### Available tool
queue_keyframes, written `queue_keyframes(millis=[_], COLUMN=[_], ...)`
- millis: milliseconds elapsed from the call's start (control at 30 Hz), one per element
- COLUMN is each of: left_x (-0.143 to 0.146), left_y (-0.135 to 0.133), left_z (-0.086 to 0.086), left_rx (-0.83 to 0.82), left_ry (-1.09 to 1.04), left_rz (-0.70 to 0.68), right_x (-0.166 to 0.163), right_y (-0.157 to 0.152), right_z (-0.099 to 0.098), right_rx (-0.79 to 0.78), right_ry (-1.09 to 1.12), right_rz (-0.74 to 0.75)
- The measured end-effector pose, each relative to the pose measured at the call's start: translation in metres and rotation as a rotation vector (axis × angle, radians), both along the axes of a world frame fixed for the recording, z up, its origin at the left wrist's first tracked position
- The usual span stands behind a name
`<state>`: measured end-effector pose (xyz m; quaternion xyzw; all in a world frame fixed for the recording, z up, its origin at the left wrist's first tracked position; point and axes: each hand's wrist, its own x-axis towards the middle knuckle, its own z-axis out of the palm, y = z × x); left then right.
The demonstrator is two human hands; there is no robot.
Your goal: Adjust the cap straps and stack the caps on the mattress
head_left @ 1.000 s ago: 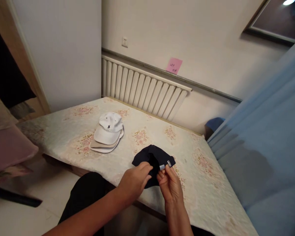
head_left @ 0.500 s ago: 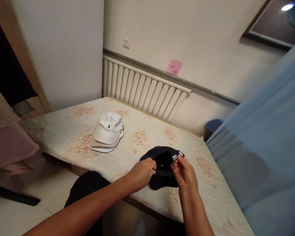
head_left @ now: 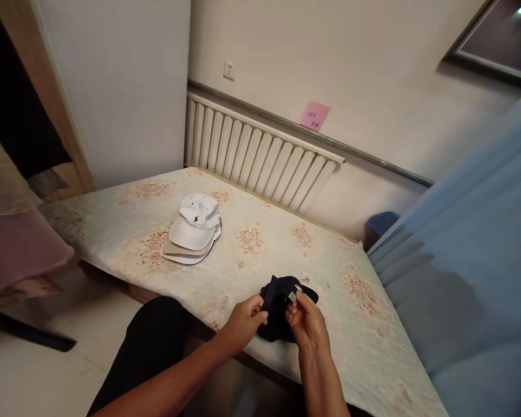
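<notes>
A dark navy baseball cap [head_left: 274, 325] is between my hands, low over the near part of the bed. My left hand [head_left: 246, 318] pinches the free end of its back strap, which sticks up past the fingers. With thumb and fingers closed, my right hand [head_left: 308, 319] grips the cap's other side, at the metal buckle and a small pale tag. Strap and buckle are apart. Off to the left, a stack of caps [head_left: 193, 231] lies on the bed, a white one with a small dark logo on top and a beige brim below it.
A floral sheet covers the bed [head_left: 269, 255]. Behind it are a white radiator [head_left: 260, 153] and a wall with a pink note [head_left: 315, 116]. A blue curtain [head_left: 473, 260] hangs at the right. My dark-clothed knee [head_left: 156, 330] is at the bed's front edge.
Both hands have come closer together and slightly lower with the cap. The strap's end now stands up from my left hand, and the cap has turned. The stacked caps stay put.
</notes>
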<state>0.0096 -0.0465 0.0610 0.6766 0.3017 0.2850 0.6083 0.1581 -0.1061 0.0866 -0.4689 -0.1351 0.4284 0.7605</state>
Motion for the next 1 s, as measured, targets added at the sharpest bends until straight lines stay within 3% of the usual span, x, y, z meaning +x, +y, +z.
queue_keyframes(millis=[133,333,567,833,1000], left_x=[-0.006,0.004,0.015,0.020,0.017], left_y=[0.002,0.002,-0.004,-0.005,-0.008], left_z=[0.000,0.001,-0.006,-0.008,-0.005], left_rx=[0.009,-0.216,-0.255,-0.339,-0.394], left_ry=[-0.020,-0.189,-0.082,-0.100,-0.190], left_rz=[0.028,0.055,0.083,0.142,0.026], right_x=[-0.015,-0.024,-0.030,-0.037,-0.041], right_y=[-0.002,-0.001,-0.002,-0.006,-0.007], right_z=[-0.018,-0.026,-0.035,-0.028,-0.024], right_rx=[0.001,-0.034,-0.049,0.018,0.019], right_ry=[0.072,0.128,0.068,0.080,0.068], right_rz=[0.025,0.042,0.073,0.143,0.197])
